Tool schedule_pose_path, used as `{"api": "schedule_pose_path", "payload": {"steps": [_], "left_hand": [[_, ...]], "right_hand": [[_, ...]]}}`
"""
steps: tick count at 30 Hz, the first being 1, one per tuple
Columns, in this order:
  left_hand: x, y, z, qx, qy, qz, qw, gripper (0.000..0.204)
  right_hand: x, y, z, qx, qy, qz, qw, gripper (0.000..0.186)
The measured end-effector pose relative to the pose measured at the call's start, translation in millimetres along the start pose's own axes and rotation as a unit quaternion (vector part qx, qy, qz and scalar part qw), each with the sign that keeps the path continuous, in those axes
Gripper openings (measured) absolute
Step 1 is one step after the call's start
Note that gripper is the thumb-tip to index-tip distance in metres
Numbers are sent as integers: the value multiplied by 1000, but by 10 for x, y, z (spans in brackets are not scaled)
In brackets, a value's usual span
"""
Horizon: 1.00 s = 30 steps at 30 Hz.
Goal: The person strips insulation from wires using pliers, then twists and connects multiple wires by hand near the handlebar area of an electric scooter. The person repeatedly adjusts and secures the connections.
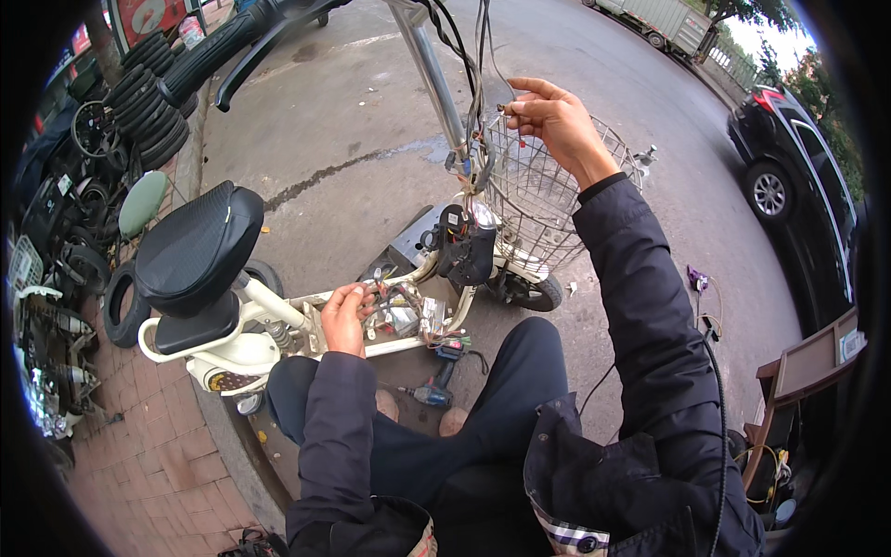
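A cream electric scooter (399, 347) stands in front of me with its floor panel off, baring a bundle of wires and connectors (401, 316). My left hand (345, 318) reaches to the left side of this bundle, fingers closed together; what sits between the fingertips is too small to make out. Raised beside the steering column (433, 79), my right hand (549, 121) pinches a thin wire (507, 85) that hangs down from the handlebar. A small red tip (522, 144) shows below those fingers. Behind the hand is the wire basket (538, 190).
A blue cordless drill (434, 390) lies on the ground by my feet. The black seat (200, 246) rises at left, the handlebar grip (213, 56) above. Stacked tyres (148, 111) stand along the kerb. A dark car (789, 176) and a brown wooden stand (817, 357) are at right.
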<state>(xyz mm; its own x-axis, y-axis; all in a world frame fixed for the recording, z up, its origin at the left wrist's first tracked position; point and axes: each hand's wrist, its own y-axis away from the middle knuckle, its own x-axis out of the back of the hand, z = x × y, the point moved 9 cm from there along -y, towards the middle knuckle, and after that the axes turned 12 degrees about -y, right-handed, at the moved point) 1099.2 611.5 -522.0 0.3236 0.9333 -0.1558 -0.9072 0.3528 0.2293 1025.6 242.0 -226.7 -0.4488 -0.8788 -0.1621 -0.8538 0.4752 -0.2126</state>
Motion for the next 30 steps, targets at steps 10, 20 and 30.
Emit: {"api": "schedule_pose_path", "payload": {"steps": [10,20,30], "left_hand": [[-145,-25,-25,14,2,-26,1000,23],[-1476,-99,36,106,241,-309,914,71],[-1602,219,477,59,293,-361,884,66]], "right_hand": [[-73,139,-194,56,4,-18,998,36],[-130,610,-449,75,60,-7,995,29],[-153,1257,-435,129,214,86,964,49]]}}
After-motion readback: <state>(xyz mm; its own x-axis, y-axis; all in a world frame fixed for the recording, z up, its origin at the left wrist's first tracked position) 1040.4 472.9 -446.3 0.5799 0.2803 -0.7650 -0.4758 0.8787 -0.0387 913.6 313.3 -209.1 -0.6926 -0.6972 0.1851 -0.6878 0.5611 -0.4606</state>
